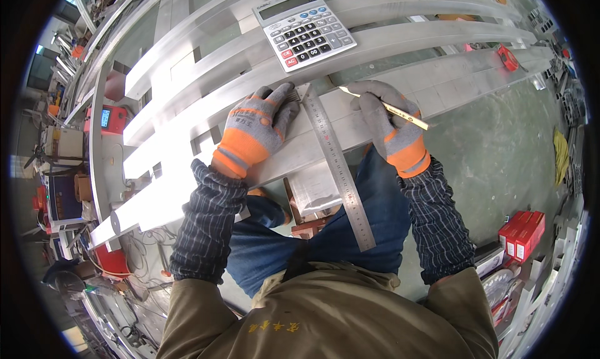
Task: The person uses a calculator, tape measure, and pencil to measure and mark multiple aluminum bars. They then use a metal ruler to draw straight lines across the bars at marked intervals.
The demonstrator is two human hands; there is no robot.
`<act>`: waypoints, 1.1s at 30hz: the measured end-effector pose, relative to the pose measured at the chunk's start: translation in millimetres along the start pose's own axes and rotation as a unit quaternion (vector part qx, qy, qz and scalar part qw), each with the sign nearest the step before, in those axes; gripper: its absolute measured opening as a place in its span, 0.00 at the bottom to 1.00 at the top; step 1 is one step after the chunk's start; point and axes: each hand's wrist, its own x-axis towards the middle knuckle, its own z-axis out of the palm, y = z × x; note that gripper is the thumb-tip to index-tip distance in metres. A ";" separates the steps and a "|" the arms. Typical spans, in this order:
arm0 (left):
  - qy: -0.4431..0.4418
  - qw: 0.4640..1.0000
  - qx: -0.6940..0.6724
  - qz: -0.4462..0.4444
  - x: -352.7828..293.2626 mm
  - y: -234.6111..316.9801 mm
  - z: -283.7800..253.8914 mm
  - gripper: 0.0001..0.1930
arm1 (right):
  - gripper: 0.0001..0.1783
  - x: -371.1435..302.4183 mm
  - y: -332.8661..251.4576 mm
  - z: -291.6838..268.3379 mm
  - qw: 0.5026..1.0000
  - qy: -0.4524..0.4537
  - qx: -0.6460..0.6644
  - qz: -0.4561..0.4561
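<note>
My left hand [253,129], in a grey and orange work glove, lies over an aluminium bar [275,165]. Its fingers are bent and pressed at the far end of a long steel ruler [334,156]; how they grip it is partly hidden. The ruler crosses the bar, and its near end sticks out above my thigh. In a matching glove, my right hand [390,118] is closed round a pale yellow pencil [400,112]. The pencil's tip points left, near the bar's surface just right of the ruler. A grey calculator [304,31] rests on the bars beyond my hands.
Several parallel aluminium bars [431,43] stretch across the far side. A red tape measure [507,58] sits on them at the right. Red boxes [522,235] stand on the floor at the lower right. At the left are a red device with a screen [106,118] and loose cables.
</note>
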 end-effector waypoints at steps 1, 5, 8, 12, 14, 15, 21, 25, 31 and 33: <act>0.000 1.000 0.002 0.002 0.2 -0.1 0.0 0.23 | 0.11 0.1 0.7 0.1 1.000 0.001 0.004 -0.004; 0.001 1.000 0.002 0.005 0.3 -1.0 -0.1 0.23 | 0.12 -0.1 5.5 0.8 1.000 -0.004 0.017 -0.014; -0.018 1.000 0.012 -0.007 0.8 -0.5 -1.1 0.22 | 0.12 -0.6 4.3 -0.6 0.999 -0.012 0.034 -0.012; -0.028 0.999 0.016 -0.017 1.9 2.1 -2.1 0.22 | 0.12 -2.0 6.7 -0.8 0.998 -0.012 0.059 -0.002; -0.028 0.999 0.022 -0.023 1.7 0.9 -0.6 0.22 | 0.12 -1.6 6.2 -0.3 0.998 -0.014 0.056 0.000; -0.028 0.999 0.025 -0.026 1.6 0.3 0.1 0.23 | 0.12 -1.4 5.7 -0.3 0.998 -0.014 0.054 0.001; -0.027 0.999 0.020 -0.019 2.4 0.1 0.3 0.23 | 0.12 -1.0 0.8 -2.2 1.000 -0.019 0.022 0.000; -0.015 0.999 0.026 -0.011 0.6 -1.0 1.4 0.22 | 0.12 -0.5 0.7 -0.6 1.000 -0.014 0.011 -0.003; -0.014 1.000 0.012 -0.008 1.4 2.7 -1.9 0.21 | 0.12 -0.9 1.0 0.4 1.000 -0.013 0.027 0.002; -0.006 1.000 0.002 -0.003 1.3 2.1 -0.8 0.21 | 0.12 -1.2 2.4 1.5 1.000 -0.009 0.029 0.000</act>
